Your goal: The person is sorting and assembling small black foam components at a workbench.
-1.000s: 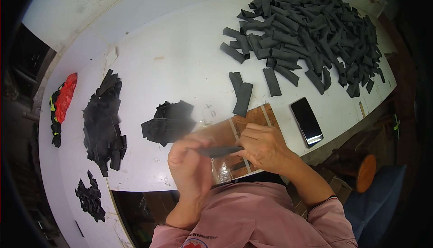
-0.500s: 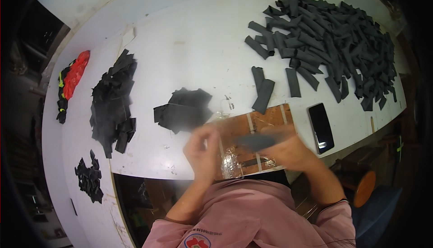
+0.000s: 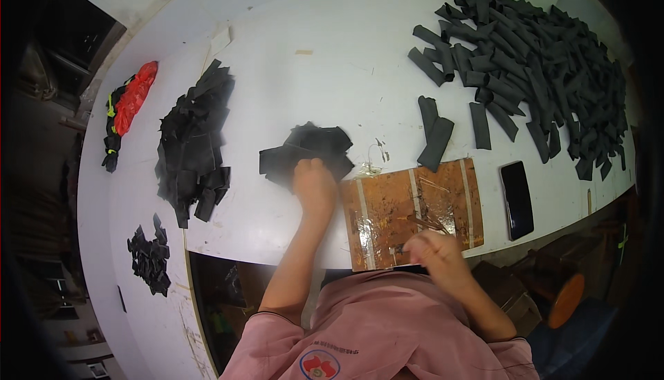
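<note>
My left hand (image 3: 316,188) reaches to the near edge of a flat pile of black fabric-like pieces (image 3: 304,146) in the middle of the table. Its fingers are curled together, and whether a piece is between them is hidden. Over the right part of a brown board (image 3: 379,204) with pale strips and shiny clear tape, my right hand (image 3: 434,250) is closed. Something thin and dark (image 3: 427,224) shows by its fingers, and a small metallic bit lies at the fingertips; I cannot make out what the hand holds.
Dark grey rolled tubes (image 3: 532,69) are heaped at the far right, with several loose ones nearer the board. A black phone (image 3: 517,200) lies right of it. To the left are a long black heap (image 3: 194,145), a smaller one (image 3: 149,259) and a red bag (image 3: 136,98).
The dark piece held over the board is no longer there. My left hand has moved forward to the black pile; my right hand has dropped lower over the board. The view has shifted slightly.
</note>
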The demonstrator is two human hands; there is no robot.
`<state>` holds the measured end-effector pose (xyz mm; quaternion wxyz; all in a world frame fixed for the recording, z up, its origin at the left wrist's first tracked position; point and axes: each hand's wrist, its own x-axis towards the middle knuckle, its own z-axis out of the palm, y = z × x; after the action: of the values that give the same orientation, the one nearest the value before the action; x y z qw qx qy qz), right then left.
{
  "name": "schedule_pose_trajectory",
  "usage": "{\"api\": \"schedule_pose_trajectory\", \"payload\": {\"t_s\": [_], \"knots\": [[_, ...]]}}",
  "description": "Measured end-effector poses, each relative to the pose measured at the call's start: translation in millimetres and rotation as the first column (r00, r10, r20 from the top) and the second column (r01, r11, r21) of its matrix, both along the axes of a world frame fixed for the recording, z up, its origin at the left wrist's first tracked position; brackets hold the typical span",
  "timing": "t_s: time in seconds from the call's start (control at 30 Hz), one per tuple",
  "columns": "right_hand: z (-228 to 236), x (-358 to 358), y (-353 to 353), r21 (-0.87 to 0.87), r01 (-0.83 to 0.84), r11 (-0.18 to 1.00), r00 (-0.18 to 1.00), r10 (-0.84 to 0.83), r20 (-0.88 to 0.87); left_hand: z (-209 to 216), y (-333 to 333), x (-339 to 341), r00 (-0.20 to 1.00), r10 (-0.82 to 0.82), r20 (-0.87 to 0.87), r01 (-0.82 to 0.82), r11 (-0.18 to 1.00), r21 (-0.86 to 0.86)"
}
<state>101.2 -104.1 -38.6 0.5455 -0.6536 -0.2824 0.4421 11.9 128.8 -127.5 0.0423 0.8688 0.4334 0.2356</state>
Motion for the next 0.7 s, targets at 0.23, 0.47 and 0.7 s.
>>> {"api": "schedule_pose_trajectory", "payload": {"t_s": [0.23,0.47,0.7], "knots": [[-5.0,-17.8,56.3,0.009,-0.292,0.956,0.948,0.288,0.132,32.2,-6.5,-42.0,0.921,-0.110,0.373,0.135,0.990,-0.043],[-45.3,-29.3,101.3,-0.070,0.080,0.994,0.995,-0.076,0.065,22.2,-15.2,-70.6,0.952,-0.095,0.292,0.146,0.977,-0.158],[-38.4,-31.6,90.7,-0.015,0.084,0.996,0.996,-0.084,0.019,37.0,-8.4,-7.6,0.927,-0.222,0.303,0.237,0.971,-0.011]]}}
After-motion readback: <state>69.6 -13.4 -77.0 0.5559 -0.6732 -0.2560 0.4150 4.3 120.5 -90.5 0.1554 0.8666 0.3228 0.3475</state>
